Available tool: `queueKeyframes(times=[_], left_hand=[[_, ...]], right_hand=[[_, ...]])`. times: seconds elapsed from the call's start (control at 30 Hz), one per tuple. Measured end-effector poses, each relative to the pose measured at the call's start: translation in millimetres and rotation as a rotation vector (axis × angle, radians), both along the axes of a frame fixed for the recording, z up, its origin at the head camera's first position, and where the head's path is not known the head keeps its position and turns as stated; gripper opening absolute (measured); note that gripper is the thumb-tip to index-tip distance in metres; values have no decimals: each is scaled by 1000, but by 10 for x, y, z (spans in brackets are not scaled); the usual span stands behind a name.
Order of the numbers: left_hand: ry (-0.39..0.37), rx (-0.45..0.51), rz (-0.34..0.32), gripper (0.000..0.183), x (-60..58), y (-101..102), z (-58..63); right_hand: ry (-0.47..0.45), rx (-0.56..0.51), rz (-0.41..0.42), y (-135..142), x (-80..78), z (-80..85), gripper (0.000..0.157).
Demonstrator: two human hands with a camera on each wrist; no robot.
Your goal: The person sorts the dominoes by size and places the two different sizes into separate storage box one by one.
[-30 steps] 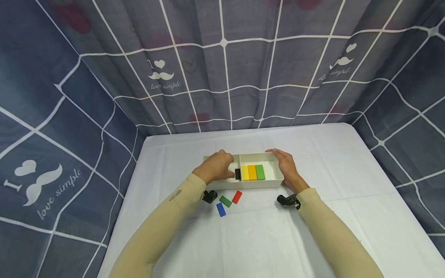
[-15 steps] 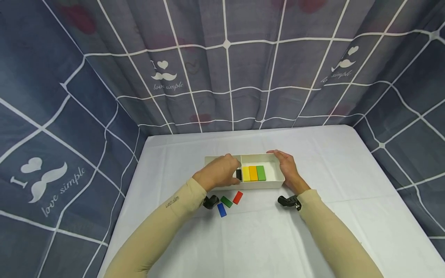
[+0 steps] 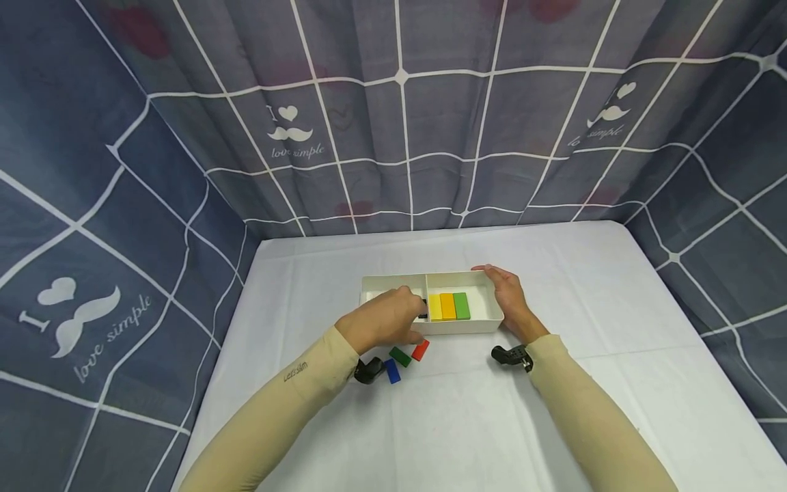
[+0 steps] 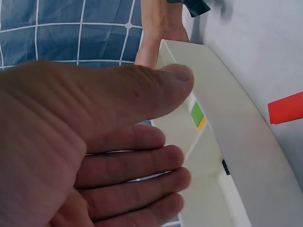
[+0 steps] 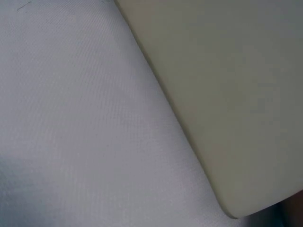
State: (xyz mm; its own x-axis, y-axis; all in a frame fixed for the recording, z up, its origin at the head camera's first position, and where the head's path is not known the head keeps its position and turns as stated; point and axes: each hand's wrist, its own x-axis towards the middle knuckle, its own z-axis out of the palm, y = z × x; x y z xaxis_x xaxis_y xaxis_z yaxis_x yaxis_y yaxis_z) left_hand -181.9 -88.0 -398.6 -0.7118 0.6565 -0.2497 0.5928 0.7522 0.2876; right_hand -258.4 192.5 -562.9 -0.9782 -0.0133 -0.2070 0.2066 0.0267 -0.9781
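Note:
A long off-white box (image 3: 462,328) with a divider stands on the table. In its right compartment, yellow (image 3: 435,307), orange (image 3: 448,307) and light green (image 3: 461,306) blocks sit side by side. A black block (image 4: 226,167) lies in the left compartment beside the divider, mostly covered by my hand in the head view. My left hand (image 3: 389,318) is over the box's front wall with its fingers extended and nothing in them. Its fingertips are near the red block (image 3: 421,350) outside the box. My right hand (image 3: 509,301) holds the box's right end, fingers around the back corner.
Dark green (image 3: 400,356) and blue (image 3: 392,371) blocks lie on the white-clothed table (image 3: 449,424) in front of the box, close to the left wrist camera (image 3: 369,370). A dark gridded curtain (image 3: 344,123) surrounds the table's back and sides.
My left hand has moved from inside the left compartment, beside the black block, toward the front wall and the red block. My right hand and the box stay in place.

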Motion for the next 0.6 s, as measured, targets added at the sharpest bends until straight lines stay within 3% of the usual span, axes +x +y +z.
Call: queueKeyframes(times=[0.2,0.4,0.6], left_hand=[[-63,3,41,39,48,-44,-29],[-84,-62,69,33,129,-71,-40],[-87,-147,54,36,223,-113,-164]], right_hand=[[-3,-1,-1,9,4,11,52],[-7,-12,4,18,-2,2,51],[3,-14,-3,29,3,1,51]])
